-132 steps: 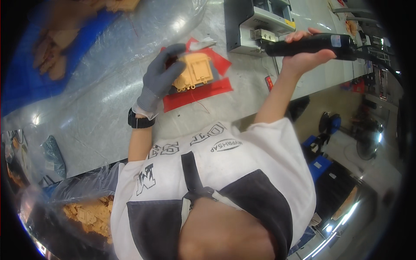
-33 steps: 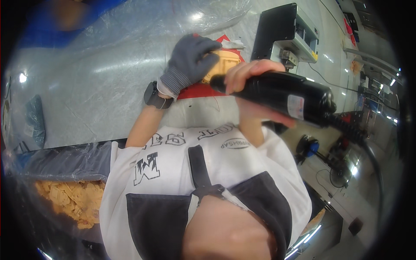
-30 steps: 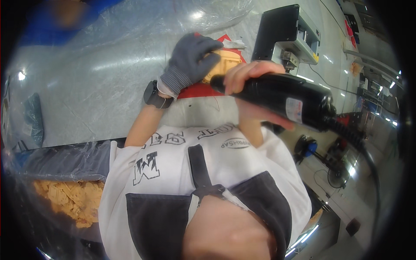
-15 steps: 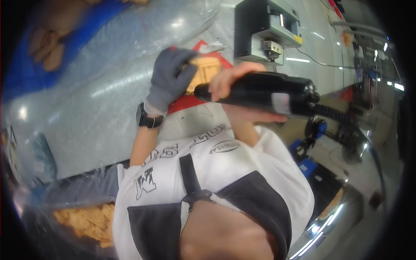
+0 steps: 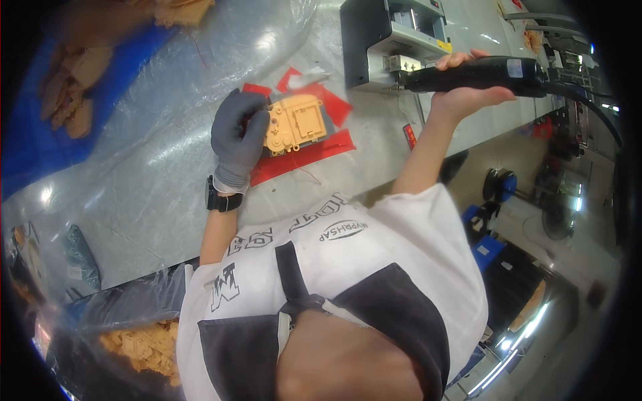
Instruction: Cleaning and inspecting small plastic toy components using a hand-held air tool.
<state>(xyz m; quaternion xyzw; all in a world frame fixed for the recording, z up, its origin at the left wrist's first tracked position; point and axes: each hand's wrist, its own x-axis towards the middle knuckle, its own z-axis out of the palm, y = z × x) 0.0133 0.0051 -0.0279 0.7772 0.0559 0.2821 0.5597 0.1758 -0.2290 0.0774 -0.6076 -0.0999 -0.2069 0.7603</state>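
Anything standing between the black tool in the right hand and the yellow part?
Nothing tall that I can see. The black tool has its nose at the machine; toward the yellow part there is only a red piece, apparently flat. The left hand is at the part's left edge.

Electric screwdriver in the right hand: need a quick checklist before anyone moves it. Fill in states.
1. Right hand grip on the electric screwdriver: ok, bare fingers over the top, palm beneath.
2. Screwdriver tip against the metal block on the bench machine: cannot tell; it is right there, contact unclear.
3. Screw on the tip: cannot tell, too small to see.
4. Left hand on the yellow plastic housing: ok, gloved fingers at its left edge; firmness cannot tell.
5. Housing lying with its detailed side up, by the long red strip: ok.
6. Cord away from the housing: ok, runs off right.
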